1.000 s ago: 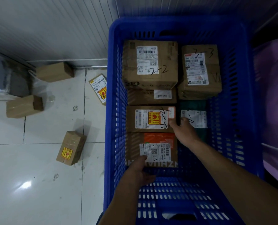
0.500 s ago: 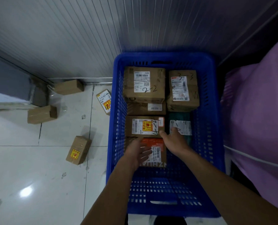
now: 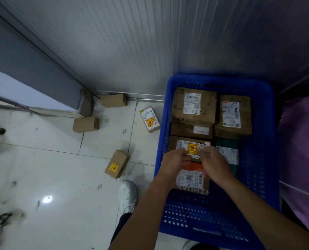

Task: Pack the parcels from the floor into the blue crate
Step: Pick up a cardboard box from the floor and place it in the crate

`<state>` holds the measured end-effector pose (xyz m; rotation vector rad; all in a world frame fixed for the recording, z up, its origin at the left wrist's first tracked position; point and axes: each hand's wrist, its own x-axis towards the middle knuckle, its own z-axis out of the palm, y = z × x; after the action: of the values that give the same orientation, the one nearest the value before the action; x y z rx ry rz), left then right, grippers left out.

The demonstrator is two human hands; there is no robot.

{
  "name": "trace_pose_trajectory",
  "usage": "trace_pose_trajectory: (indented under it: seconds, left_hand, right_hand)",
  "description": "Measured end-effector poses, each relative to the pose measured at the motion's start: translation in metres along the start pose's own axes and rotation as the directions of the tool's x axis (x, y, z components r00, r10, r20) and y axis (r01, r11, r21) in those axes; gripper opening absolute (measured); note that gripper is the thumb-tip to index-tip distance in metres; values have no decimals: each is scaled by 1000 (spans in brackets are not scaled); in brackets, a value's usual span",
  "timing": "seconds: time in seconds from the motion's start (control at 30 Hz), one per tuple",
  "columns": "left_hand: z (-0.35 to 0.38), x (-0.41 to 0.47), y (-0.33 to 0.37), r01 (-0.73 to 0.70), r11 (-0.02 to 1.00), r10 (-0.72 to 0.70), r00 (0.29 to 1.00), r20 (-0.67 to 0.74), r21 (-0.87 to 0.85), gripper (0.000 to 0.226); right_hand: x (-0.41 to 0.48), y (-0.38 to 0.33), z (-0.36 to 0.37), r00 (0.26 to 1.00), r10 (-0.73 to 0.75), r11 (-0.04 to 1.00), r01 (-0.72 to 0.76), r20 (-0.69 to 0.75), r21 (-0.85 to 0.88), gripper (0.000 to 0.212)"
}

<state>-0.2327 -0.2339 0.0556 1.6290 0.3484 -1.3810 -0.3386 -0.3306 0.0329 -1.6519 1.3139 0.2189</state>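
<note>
**Both hands over the blue crate, 4 parcels on the tiles**

The floor (image 3: 60, 177) is glossy white tile with thin grey joints. It is scuffed with dark marks and shows 1 bright glare spot (image 3: 47, 199). At the back it meets a grey ribbed wall panel (image 3: 132, 42) along a metal skirting strip. A dark blue-grey door panel (image 3: 29, 69) runs in from the left to the corner.

4 parcels lie on the tiles:
- a plain brown box (image 3: 113, 100) against the skirting
- a second plain box (image 3: 86, 124) near the corner post
- a labelled parcel (image 3: 149, 119) just beside the crate's left wall
- a tilted yellow-stickered box (image 3: 116, 164) close to the person's white shoe (image 3: 127, 193)

The blue crate (image 3: 249, 83) stands near the wall, with purple fabric (image 3: 301, 150) on its right. It holds 6 parcels:
- far left, the box marked 2-2 (image 3: 193, 105) sits on a flatter box (image 3: 184, 129)
- far right is a taped box (image 3: 233, 116)
- in the middle are a red-and-yellow-stickered box (image 3: 182, 144) and a dark green parcel (image 3: 225, 152)
- nearest the person is an orange-topped box (image 3: 193, 177)

The left hand (image 3: 173, 163) and right hand (image 3: 213, 163) hang close together above the red-and-yellow-stickered box. Their fingers (image 3: 183, 153) are bent, but I cannot tell whether they grip or even touch it.
</note>
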Motion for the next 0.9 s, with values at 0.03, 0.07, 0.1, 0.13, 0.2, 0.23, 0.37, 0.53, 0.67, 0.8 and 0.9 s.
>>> trace_pose_trajectory:
  seconds: [0.03, 0.07, 0.1, 0.13, 0.2, 0.23, 0.37, 0.53, 0.67, 0.8, 0.9]
  left_hand:
    - [-11, 0, 7, -36, 999, 36, 999, -13, -8, 29]
    - [-25, 0, 13, -67, 998, 66, 997, -28, -21, 28]
    - [-40, 0, 20, -98, 995, 97, 994, -43, -18, 27]
    - [-57, 2, 26, -126, 992, 125, 990, -59, -11, 27]
    - [-94, 6, 37, -159, 987, 158, 982, -99, -1, 28]
    - [-114, 10, 40, -155, 988, 153, 981, -122, -4, 29]
    - [-195, 40, 39, -107, 994, 98, 969, -226, -29, 29]
    - [-290, 90, 6, 31, 1000, -29, 939, -344, 1, 22]
    - [-347, 140, -50, 176, 981, -131, 910, -395, 82, 22]
    - [-375, 181, -100, 271, 933, -149, 889, -433, 236, 35]
    - [-386, 202, -127, 324, 905, -173, 872, -457, 276, 33]
  right_hand:
    - [2, -11, 9, 999, -13, 1000, 13, -31, -5, 37]
    - [3, -23, 18, 998, -25, 1000, 25, -60, -8, 35]
    - [4, -36, 29, 995, -40, 999, 39, -87, -14, 34]
    - [3, -50, 40, 992, -62, 998, 60, -112, -20, 33]
    - [0, -78, 65, 980, -129, 992, 125, -149, -32, 34]
    - [-2, -91, 78, 975, -165, 986, 160, -150, -42, 33]
    - [1, -132, 142, 963, -270, 957, 268, -5, -109, 28]
    - [36, -150, 226, 937, -159, 905, 264, 311, -333, 34]
    - [78, -136, 299, 917, -32, 855, 232, 399, -465, 33]
    - [115, -110, 362, 900, 26, 836, 219, 435, -503, 29]
    - [131, -86, 399, 904, 45, 865, 178, 425, -469, 31]
